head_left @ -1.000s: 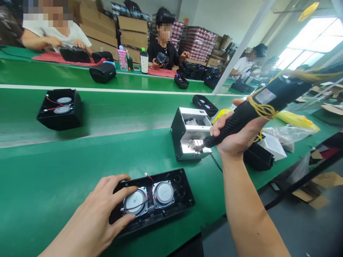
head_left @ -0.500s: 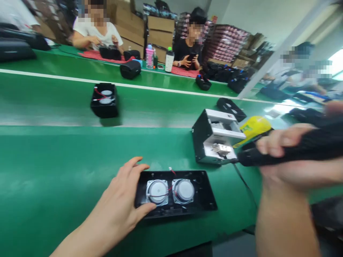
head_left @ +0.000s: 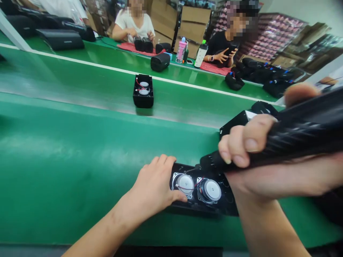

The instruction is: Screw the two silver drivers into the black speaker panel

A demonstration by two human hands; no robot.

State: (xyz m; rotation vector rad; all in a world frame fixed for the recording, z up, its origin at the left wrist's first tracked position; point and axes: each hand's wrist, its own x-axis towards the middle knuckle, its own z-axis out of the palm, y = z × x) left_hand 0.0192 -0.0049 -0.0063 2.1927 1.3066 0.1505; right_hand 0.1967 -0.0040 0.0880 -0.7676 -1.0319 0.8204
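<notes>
Black plastic speaker panel (head_left: 203,200) lying near table edge (head_left: 80,221); probably light, stiff, cones fragile, best gripped by rim. Left hand (head_left: 155,185) spread flat, pressing panel's left end. Right hand (head_left: 257,157) fisted round screwdriver (head_left: 294,135), tip touching panel.

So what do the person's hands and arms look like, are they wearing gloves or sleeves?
No gloves and no sleeves in view. The left hand and right hand are bare, and both forearms are bare as far as the picture shows. No watch, ring or bracelet shows. The fingernails on the right fingers are short and unpainted.
</notes>
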